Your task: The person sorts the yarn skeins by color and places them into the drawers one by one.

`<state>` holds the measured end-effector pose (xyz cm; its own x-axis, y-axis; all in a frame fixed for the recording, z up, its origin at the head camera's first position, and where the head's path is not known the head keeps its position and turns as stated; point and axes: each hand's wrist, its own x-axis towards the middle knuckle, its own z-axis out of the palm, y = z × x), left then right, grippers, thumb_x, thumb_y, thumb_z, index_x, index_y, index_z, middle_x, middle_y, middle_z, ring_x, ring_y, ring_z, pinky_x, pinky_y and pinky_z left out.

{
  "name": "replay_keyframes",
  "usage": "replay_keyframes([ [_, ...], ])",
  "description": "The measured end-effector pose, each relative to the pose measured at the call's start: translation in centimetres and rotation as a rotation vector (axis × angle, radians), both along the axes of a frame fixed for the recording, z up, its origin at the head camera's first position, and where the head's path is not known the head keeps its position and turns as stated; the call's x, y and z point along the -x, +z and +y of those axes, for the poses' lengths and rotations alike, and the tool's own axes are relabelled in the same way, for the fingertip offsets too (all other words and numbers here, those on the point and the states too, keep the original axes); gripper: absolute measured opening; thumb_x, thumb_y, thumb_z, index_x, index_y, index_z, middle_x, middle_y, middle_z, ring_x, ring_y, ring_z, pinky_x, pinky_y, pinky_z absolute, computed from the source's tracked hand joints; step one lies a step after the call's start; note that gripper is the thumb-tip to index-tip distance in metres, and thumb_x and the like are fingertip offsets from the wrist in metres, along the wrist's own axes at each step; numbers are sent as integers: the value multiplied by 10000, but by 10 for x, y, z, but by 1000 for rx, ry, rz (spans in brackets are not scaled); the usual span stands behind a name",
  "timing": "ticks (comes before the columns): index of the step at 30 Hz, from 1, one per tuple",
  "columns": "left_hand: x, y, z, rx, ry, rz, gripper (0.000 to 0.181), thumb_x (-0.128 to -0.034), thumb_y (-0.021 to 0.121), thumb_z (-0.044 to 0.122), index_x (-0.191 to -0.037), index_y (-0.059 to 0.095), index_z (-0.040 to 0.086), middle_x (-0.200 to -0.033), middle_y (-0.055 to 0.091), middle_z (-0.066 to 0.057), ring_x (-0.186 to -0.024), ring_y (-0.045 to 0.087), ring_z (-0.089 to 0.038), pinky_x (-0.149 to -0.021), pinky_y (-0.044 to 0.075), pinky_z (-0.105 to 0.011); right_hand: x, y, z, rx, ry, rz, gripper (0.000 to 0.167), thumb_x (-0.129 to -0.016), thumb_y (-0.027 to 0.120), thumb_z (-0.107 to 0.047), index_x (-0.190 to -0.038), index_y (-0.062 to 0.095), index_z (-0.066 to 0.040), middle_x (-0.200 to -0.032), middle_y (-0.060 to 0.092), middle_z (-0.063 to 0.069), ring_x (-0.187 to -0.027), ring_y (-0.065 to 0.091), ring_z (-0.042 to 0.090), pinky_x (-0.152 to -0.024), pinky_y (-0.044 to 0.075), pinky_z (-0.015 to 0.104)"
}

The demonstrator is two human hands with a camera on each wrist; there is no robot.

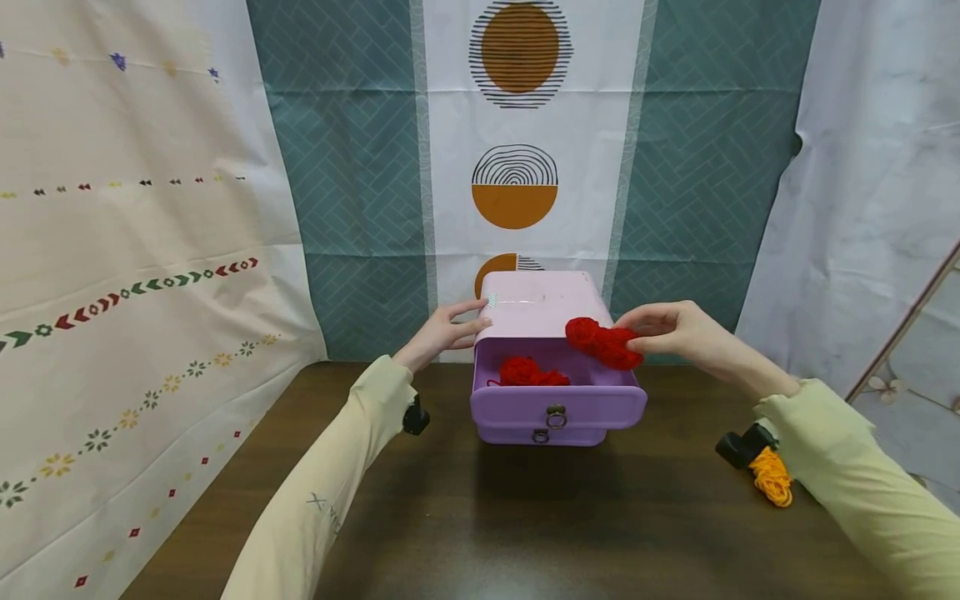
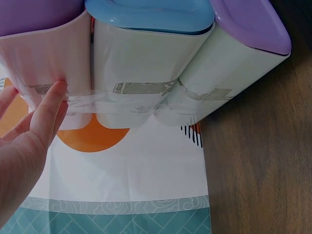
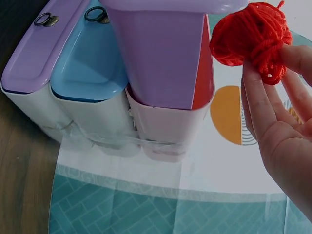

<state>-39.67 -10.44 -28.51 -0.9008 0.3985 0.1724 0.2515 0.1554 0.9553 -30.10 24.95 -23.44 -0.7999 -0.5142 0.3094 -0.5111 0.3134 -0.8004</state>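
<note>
My right hand (image 1: 681, 335) pinches a bundle of red yarn (image 1: 607, 343) between thumb and fingers, above the right side of a pulled-out purple drawer (image 1: 510, 408). The same yarn (image 3: 251, 36) shows up close in the right wrist view, tied round its middle. Inside the drawer lies another red yarn bundle (image 1: 528, 372). With extended fingers, my left hand (image 1: 446, 335) rests on the left side of the pink top casing (image 1: 540, 315) of the drawer unit. The left wrist view shows those fingers (image 2: 51, 105) touching the casing.
Below the open drawer sit a blue drawer (image 3: 90, 58) and a lower purple drawer (image 3: 41, 53), both pushed in. Clear tape (image 2: 112, 102) joins the casings. An orange yarn bundle (image 1: 772, 477) lies on the dark wooden table (image 1: 562, 533), near my right wrist. Patterned cloths hang around.
</note>
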Motion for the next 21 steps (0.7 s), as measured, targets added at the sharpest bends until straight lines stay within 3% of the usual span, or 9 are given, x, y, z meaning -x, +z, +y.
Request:
replay_keyframes([
  [11,-1,1,-1,-12,-2,-1,579,-826,676,272,-1346,458,140,-1282,451,-67,-1004,566,-204,-795,478,-321,2,-4,-8,-49,59,-21,266,-839,644,-62,-1091,614,17,-1028,622,147,-908,587,282,-775,490,351],
  [21,-2,0,0,-8,7,5,565,-832,671,253,-1342,461,133,-1285,442,-72,-1015,557,-210,-798,477,-327,1,-5,-14,-98,55,-26,276,-835,648,-60,-1091,609,36,-1000,625,150,-883,582,278,-770,492,339],
])
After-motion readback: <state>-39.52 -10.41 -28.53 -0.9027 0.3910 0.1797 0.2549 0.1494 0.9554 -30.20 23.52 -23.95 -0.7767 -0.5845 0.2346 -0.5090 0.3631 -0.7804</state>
